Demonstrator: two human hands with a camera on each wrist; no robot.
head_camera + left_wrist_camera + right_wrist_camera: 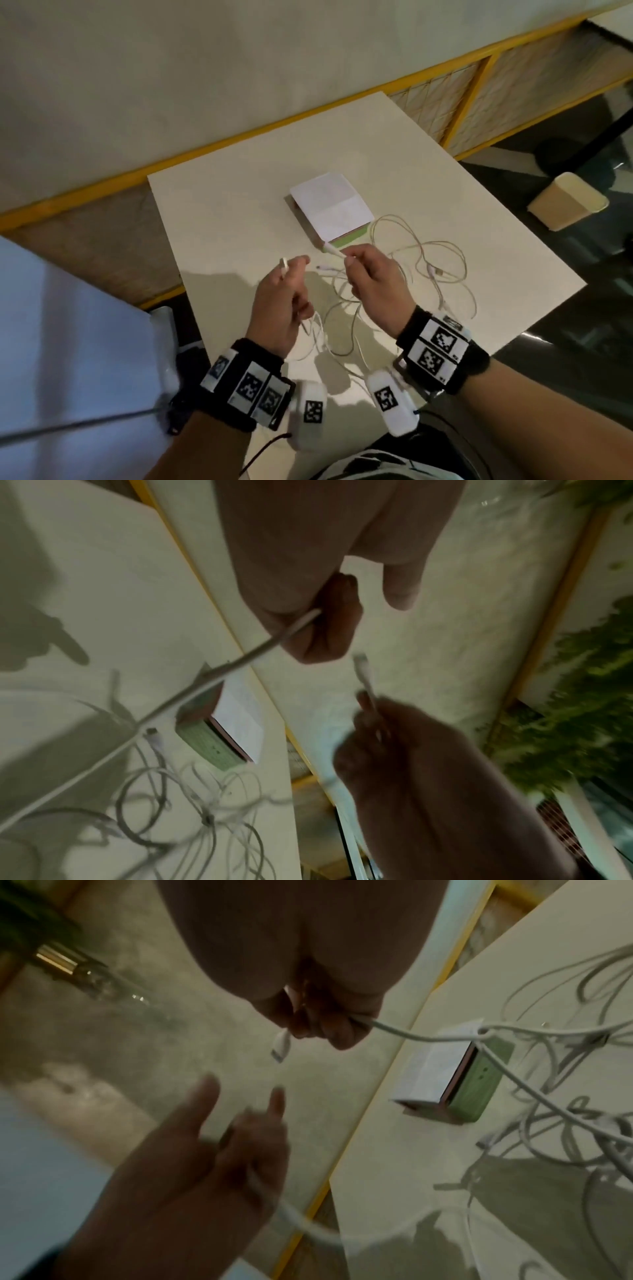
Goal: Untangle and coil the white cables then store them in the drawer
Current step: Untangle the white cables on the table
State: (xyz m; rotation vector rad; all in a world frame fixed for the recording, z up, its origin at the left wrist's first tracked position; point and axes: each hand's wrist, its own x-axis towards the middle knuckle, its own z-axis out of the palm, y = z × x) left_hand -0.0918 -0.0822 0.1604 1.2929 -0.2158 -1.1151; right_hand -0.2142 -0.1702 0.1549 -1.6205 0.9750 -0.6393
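Left hand (277,305) grip pinches one white cable end, connector (283,265) sticking up past the fingertips; cable runs down through the palm to the pile. Right hand (371,274) grip pinches another cable just behind its connector (333,249), plug pointing up-left toward the box. Both hands held above the table (222,212), close together but not touching. White cables (428,270) lie in a loose tangle on the table, under and right of the hands, loops crossing, a free connector between the hands. Small box (330,205) with white top and green front face sits on the table just beyond the hands, cable loops touching its right side. Whether the green front is a drawer, cannot tell. Tan bin (565,205) on the floor, right of the table.
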